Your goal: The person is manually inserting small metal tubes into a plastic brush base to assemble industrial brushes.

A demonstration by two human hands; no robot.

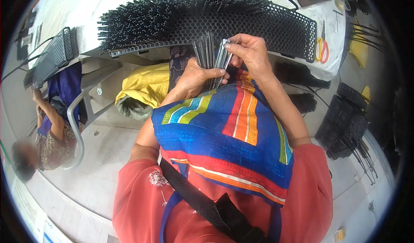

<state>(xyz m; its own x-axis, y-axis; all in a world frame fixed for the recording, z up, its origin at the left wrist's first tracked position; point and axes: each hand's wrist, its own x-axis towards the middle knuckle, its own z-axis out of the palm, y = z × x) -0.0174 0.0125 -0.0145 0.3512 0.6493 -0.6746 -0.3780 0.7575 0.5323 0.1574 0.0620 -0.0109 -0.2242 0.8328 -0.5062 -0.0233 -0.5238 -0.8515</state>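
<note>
My left hand (194, 76) is closed around the lower part of a fanned bundle of thin strips (206, 51), some black and some silvery grey. At the bundle's right side, the thumb and fingers of my right hand (250, 53) pinch the tops of the lighter strips (222, 55). Both hands are in front of my apron, just short of a long black perforated rack (297, 29). Dense black strips (138, 21) stand up from the rack's holes, thickest on its left and along its far side. What the strips are exactly, I cannot tell.
Orange-handled scissors (322, 49) lie on the white table (332, 21) right of the rack. A yellow cloth bag (144, 85) is below the table's edge. Stacked black racks (345, 118) stand at right. At far left another person (54, 135) works at a similar rack (58, 49).
</note>
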